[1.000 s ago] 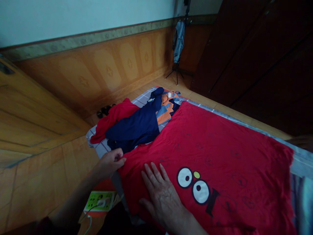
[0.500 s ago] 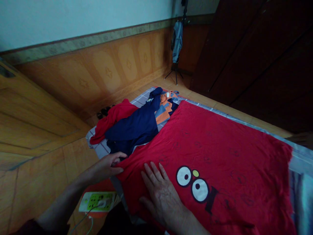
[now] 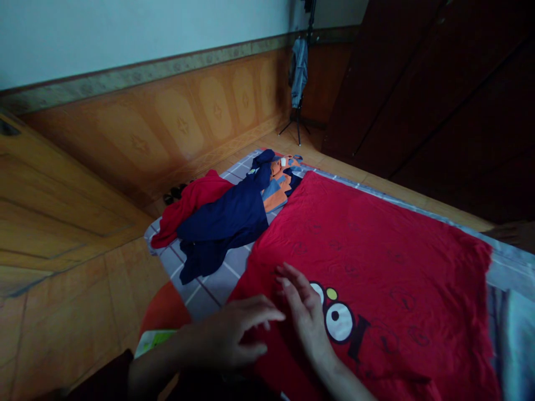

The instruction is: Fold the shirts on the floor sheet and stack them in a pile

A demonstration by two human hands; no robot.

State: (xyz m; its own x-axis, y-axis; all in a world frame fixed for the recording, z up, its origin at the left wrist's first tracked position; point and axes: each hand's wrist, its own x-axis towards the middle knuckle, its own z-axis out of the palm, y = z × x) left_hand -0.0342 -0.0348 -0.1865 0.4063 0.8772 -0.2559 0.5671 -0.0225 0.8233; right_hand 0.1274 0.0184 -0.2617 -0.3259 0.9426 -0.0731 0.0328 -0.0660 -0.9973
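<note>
A red T-shirt [image 3: 376,239] printed with large cartoon eyes lies spread flat on a checked cloth [image 3: 209,295]. Over its near left part is my left hand [image 3: 246,328], thumb and fingers apart, with nothing in it. My right hand [image 3: 307,314] is beside it to the right, fingers stretched out, partly covering one printed eye. Whether its fingertips touch the fabric I cannot tell. Left of the shirt lies a crumpled dark blue garment [image 3: 225,223].
Beyond the blue garment are a red garment [image 3: 192,200] and an orange and blue patterned one [image 3: 276,186]. A power strip [image 3: 152,340] sits low at left on an orange surface [image 3: 165,309]. A stand with hanging grey clothing [image 3: 299,72] is in the far corner.
My left hand has let go of the shirt's left edge and moved right. That edge now lies further right, baring more checked cloth. My right hand has lifted and shifted right.
</note>
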